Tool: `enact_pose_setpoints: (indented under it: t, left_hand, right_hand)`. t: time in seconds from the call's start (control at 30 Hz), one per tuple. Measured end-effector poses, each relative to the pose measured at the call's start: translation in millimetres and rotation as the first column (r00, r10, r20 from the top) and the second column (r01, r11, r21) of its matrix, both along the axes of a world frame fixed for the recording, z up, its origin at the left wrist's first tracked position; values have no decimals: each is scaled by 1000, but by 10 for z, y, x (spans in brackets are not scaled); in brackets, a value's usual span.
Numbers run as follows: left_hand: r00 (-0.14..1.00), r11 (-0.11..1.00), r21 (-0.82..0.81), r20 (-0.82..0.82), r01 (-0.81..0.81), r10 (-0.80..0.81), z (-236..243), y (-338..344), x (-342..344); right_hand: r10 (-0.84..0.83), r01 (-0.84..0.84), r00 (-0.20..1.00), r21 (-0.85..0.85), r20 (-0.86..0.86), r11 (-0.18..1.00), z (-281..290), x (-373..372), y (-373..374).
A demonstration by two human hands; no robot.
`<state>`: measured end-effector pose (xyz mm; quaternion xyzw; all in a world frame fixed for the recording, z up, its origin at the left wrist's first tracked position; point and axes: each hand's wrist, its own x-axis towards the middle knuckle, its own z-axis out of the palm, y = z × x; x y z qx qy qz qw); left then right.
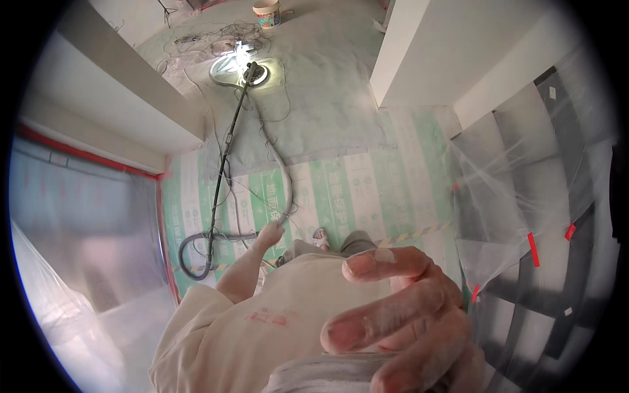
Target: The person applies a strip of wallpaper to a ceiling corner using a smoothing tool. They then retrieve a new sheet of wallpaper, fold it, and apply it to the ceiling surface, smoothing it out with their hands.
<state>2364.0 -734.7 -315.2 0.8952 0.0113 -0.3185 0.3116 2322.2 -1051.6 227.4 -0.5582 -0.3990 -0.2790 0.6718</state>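
A long-handled drywall sander lies on the floor ahead of me, its black pole (227, 141) running away from me to a round head (255, 74) with a bright light. A grey ribbed hose (286, 173) runs back along the pole toward me. My left hand (270, 234) is closed around this hose near its lower end. Close to the camera my right hand (406, 314) is raised before my chest, its dusty fingers curved and apart. Nothing shows between them. Beneath those fingers is a grey-white cloth-like thing (334, 373) whose kind I cannot make out.
Green-and-white protective sheeting (367, 177) covers the floor, dusty farther off. Tangled cables (223, 34) and a bucket (266, 13) lie beyond the sander. White wall ends (419, 52) flank the passage. Plastic film (498, 203) with red tape hangs at right; a film-covered panel (85, 229) stands left.
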Motion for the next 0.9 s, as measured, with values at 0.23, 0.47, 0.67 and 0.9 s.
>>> enact_pose_setpoints:
  t: [0.23, 0.47, 0.67, 0.9]
  left_hand:
    - [925, 965, -140, 285, -220, 252, 690, -755, 3091]
    - [947, 938, 127, 61, -322, 317, 144, -281, 3935]
    - [752, 756, 113, -77, -645, 654, -290, -510, 4717]
    - [913, 916, 78, -84, -393, 399, -1309, -416, 7103]
  right_hand:
    - [-22, -28, 923, 125, 385, 992, -522, 2669, -704]
    - [64, -84, 991, 173, 121, 981, -257, 5055, -1278]
    - [259, -265, 964, 212, 56, 941, -282, 7190, -987]
    - [327, -317, 943, 143, -60, 938, -351, 9548, -400]
